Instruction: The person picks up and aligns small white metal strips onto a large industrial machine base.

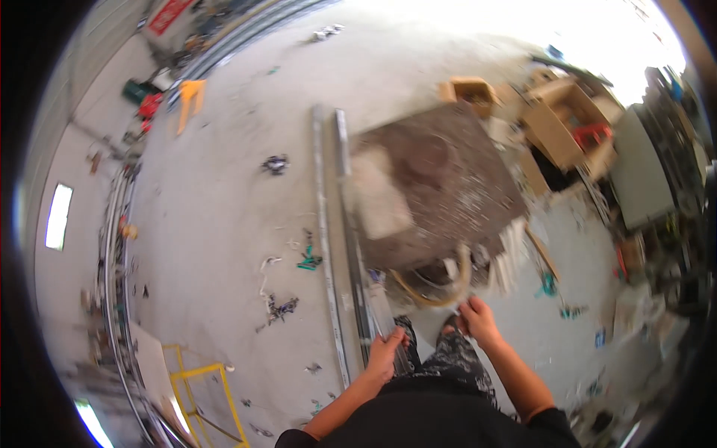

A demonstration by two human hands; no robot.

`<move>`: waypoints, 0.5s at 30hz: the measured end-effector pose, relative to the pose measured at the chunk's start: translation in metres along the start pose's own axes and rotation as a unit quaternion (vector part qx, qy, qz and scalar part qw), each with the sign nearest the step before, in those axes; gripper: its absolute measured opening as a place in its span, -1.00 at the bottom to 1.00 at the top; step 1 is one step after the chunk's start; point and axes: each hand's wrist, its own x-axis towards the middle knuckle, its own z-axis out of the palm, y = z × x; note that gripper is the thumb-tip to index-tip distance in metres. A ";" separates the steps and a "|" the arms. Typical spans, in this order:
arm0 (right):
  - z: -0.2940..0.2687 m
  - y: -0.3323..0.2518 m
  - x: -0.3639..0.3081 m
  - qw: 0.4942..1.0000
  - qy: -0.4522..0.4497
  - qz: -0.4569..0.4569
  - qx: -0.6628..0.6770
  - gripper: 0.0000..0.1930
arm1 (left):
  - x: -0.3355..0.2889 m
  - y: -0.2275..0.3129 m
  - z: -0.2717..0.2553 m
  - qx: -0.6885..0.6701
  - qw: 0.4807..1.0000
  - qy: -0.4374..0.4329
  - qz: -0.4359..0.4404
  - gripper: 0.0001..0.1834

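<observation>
Left hand [384, 358] curls beside long, straight bars [326, 224], right hand [479, 319] off the near edge of the rough brown surface [485, 179]; whether fingers clamp anything, I cannot tell.

Blur smears the brown tabletop [482, 175], and whether the right hand [476, 319] holds anything cannot be told

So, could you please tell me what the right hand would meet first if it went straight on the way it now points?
Probably the tan curved tube near the edge of the brown tabletop; depth is unclear, so the right hand might pass above it.
</observation>
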 end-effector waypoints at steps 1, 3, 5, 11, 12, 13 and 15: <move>0.000 -0.004 -0.003 1.000 -0.001 0.008 0.016 -0.77 | 0.004 0.004 -0.003 -0.012 1.000 0.011 -0.002 -0.76; -0.008 0.006 -0.003 0.999 0.012 0.007 0.032 -0.81 | 0.017 0.006 -0.008 -0.043 0.999 0.021 -0.017 -0.79; -0.013 0.013 -0.001 0.999 0.009 0.005 0.043 -0.80 | 0.025 0.020 -0.010 -0.088 0.996 0.026 -0.008 -0.80; 0.001 -0.001 0.003 0.998 0.053 0.026 0.016 -0.76 | 0.059 0.046 -0.029 -0.166 0.986 0.025 0.004 -0.79; 0.003 -0.003 0.006 0.997 0.063 0.028 0.021 -0.76 | 0.064 0.049 -0.031 -0.174 0.984 0.024 0.012 -0.79; 0.006 -0.006 0.010 0.998 0.067 0.006 0.009 -0.75 | 0.067 0.050 -0.032 -0.177 0.984 0.013 0.015 -0.79; 0.011 -0.012 0.015 0.997 0.072 0.002 0.000 -0.75 | 0.071 0.056 -0.031 -0.181 0.983 0.016 0.021 -0.77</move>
